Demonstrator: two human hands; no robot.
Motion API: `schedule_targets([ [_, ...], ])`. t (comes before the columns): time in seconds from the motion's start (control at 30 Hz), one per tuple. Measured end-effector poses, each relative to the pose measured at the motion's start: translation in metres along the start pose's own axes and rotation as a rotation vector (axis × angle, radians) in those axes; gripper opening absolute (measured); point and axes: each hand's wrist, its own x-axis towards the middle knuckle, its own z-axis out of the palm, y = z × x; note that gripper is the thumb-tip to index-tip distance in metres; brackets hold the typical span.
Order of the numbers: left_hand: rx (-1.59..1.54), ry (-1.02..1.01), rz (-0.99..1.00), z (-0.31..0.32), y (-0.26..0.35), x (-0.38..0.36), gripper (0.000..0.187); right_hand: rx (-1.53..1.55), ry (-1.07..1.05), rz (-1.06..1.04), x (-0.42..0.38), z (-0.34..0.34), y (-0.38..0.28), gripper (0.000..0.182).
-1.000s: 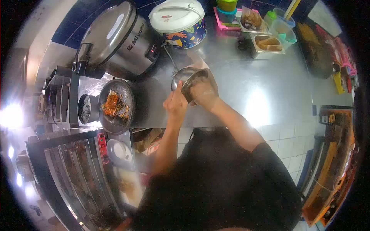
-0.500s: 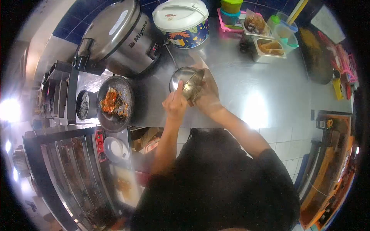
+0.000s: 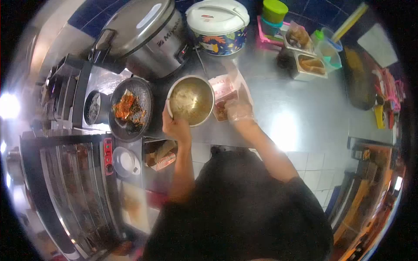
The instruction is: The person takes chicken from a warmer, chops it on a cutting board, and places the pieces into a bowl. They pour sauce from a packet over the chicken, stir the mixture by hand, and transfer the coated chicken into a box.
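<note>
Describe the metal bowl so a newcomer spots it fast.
Start at the big steel cooker, upper left in the picture. Just below and right of it, the left hand holds the round metal bowl, its mouth facing the camera. Its pale rim and yellowish inside set it apart from the dark pan on its left and the pinkish box on its right.

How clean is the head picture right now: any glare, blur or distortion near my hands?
Head view: white glare washes out part of the counter beside the right hand; head view: that hand looks blurred, and the cooker lettering is soft; head view: edges bow under wide-lens distortion, corners black; head view: a light blows out at far left.
</note>
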Motion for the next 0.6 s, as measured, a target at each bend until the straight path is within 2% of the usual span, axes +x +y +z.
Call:
schedule_targets([
  [0.07, -0.16, 0.04, -0.401, -0.016, -0.003, -0.005, 0.049, -0.01, -0.093, 0.011, 0.002, 0.003, 0.004, 0.019],
  [0.1, -0.159, 0.059, -0.406, -0.024, -0.018, -0.012, 0.049, -0.016, -0.17, 0.038, 0.006, 0.004, 0.004, 0.019],
  [0.13, -0.196, 0.07, -0.445, -0.03, -0.043, -0.021, 0.048, -0.027, -0.164, 0.015, 0.013, -0.003, 0.0, 0.019],
  [0.2, -0.298, 0.119, -0.568, -0.041, -0.052, -0.029, 0.041, -0.064, -0.123, 0.103, 0.01, -0.018, -0.015, 0.023],
  [0.27, -0.107, 0.127, -0.62, -0.05, -0.096, -0.052, 0.037, -0.102, -0.388, 0.112, 0.005, -0.009, -0.01, 0.027],
  [0.33, -0.191, 0.182, -0.683, -0.049, -0.094, -0.058, 0.033, 0.057, -0.016, -0.005, 0.001, -0.007, -0.011, 0.032],
  [0.37, -0.126, 0.222, -0.684, -0.045, -0.101, -0.068, 0.035, 0.034, -0.228, 0.157, 0.007, -0.055, -0.045, 0.032],
  [0.4, -0.102, 0.252, -0.788, -0.038, -0.105, -0.074, 0.04, -0.095, -0.416, 0.212, 0.013, -0.056, -0.053, 0.032],
  [0.43, -0.134, 0.056, -0.865, -0.046, -0.092, -0.072, 0.047, -0.125, -0.479, 0.215, 0.015, -0.021, -0.036, 0.033],
  [0.5, -0.428, 0.201, -1.002, -0.034, -0.074, -0.065, 0.048, -0.102, -0.549, 0.23, 0.013, -0.037, -0.052, 0.035],
  [0.53, -0.341, 0.153, -0.897, -0.037, -0.079, -0.064, 0.05, -0.102, -0.551, 0.33, 0.019, -0.032, -0.062, 0.036],
  [0.6, -0.196, 0.025, -0.783, -0.022, -0.094, -0.089, 0.058, 0.041, -0.455, 0.224, 0.011, -0.034, -0.066, 0.036],
])
